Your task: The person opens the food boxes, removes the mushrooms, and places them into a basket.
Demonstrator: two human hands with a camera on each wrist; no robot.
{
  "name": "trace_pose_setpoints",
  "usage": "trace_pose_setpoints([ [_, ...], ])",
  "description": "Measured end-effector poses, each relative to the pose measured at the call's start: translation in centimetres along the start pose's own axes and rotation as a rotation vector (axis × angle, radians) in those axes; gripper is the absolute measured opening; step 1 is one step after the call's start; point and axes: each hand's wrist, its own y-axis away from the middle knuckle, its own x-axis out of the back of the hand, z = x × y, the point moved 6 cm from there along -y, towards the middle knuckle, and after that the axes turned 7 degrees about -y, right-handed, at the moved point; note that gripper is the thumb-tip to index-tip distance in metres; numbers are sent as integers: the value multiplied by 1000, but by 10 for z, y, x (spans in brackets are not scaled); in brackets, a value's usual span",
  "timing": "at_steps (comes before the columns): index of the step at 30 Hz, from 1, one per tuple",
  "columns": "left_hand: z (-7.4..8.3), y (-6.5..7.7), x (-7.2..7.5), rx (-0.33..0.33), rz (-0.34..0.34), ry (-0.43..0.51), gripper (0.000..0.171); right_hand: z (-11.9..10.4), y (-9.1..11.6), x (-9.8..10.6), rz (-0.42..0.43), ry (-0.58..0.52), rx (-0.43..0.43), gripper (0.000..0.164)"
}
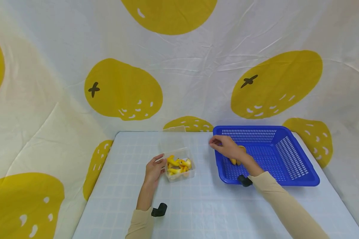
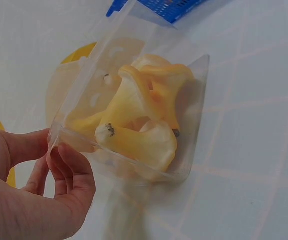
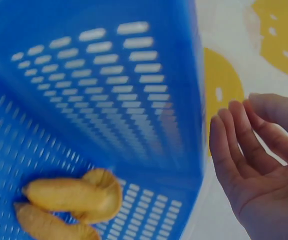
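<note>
Left hand [image 1: 155, 170]: grip pinches the left edge of the clear box [image 1: 180, 177], which sits on the counter [image 1: 197, 212]. Right hand [image 1: 227, 147]: grip empty, fingers loosely bent, at the left rim of the blue basket [image 1: 314, 179], apart from its wall. Yellow mushrooms [image 2: 128, 97]: piled in the box; at least two more mushrooms [image 3: 68, 195] lie in the basket.

Handling, judged: box looks light, likely to slide; hold it with a steady, gentle pinch, wall unflexed. Caps overlap, so take the topmost piece first, by its stem. Carry the right hand well above both rims.
</note>
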Motion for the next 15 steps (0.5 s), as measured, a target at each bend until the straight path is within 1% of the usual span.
trace_pose_setpoints([
  [7, -2, -2, 0, 8, -3, 2, 45, -11, -9, -24, -32, -33, 5, 11],
  [9, -3, -2, 1, 12, 3, 2, 44, -14, -13, -33, -46, -42, 27, 12],
  [15, -2, -1, 0, -1, 12, 7, 43, -27, -21, -55, -87, -54, 129, 13],
])
